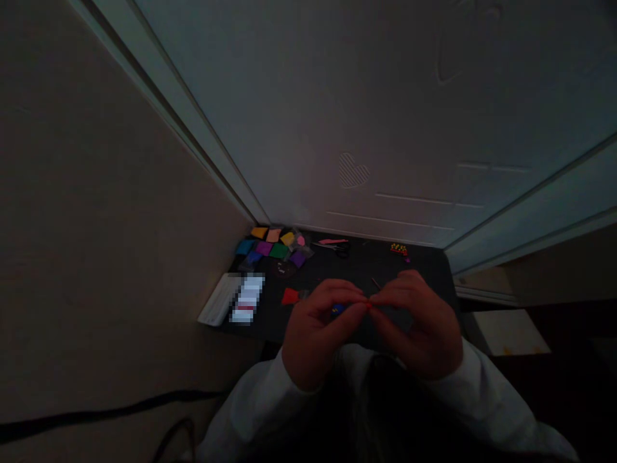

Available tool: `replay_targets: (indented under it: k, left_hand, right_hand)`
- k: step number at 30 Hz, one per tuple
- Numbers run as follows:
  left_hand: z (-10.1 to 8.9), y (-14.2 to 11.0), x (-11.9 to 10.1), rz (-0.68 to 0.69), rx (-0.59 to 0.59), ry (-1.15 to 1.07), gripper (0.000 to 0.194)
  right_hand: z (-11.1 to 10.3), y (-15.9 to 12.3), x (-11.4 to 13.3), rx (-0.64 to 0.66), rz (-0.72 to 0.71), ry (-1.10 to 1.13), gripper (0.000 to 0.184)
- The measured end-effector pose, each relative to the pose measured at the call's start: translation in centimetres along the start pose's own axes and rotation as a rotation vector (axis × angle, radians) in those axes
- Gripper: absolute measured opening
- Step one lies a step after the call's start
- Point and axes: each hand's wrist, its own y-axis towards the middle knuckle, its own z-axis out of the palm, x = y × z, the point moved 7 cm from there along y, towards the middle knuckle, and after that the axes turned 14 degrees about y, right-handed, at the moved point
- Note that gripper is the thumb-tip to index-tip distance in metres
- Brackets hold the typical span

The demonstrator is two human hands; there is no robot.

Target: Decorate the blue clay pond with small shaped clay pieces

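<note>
My left hand (321, 331) and my right hand (417, 321) meet above a small dark table (434, 270), fingertips pinched together. A tiny red piece (369, 306) shows between the pinching fingertips of both hands. A small blue bit (337, 310) peeks out under my left fingers; whether it is held I cannot tell. A thin stick (376, 283) lies on the table just beyond my hands. Both wrists wear white sleeves. The scene is very dim.
Several coloured felt squares (274, 247) lie at the table's far left, a red piece (290, 296) nearer. Scissors with red handles (333, 244), a small bright bead cluster (399, 249) and a white booklet (231, 301) are there too. A door stands behind; a dark cable (96, 415) crosses the floor.
</note>
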Motion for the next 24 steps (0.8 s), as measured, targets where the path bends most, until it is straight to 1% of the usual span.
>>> replay_targets:
  k: [9, 18, 24]
  left_hand:
    - [0.0, 0.0, 0.1, -0.002, 0.001, -0.006, 0.009]
    - [0.0, -0.1, 0.0, -0.007, -0.022, 0.011, 0.007]
    - [-0.1, -0.2, 0.0, 0.035, -0.029, -0.019, 0.010]
  right_hand:
    - [0.0, 0.1, 0.0, -0.002, 0.005, -0.005, 0.012]
    - [0.0, 0.1, -0.1, -0.003, 0.021, 0.007, 0.013]
    - [0.1, -0.1, -1.0, -0.017, 0.120, 0.160, 0.014]
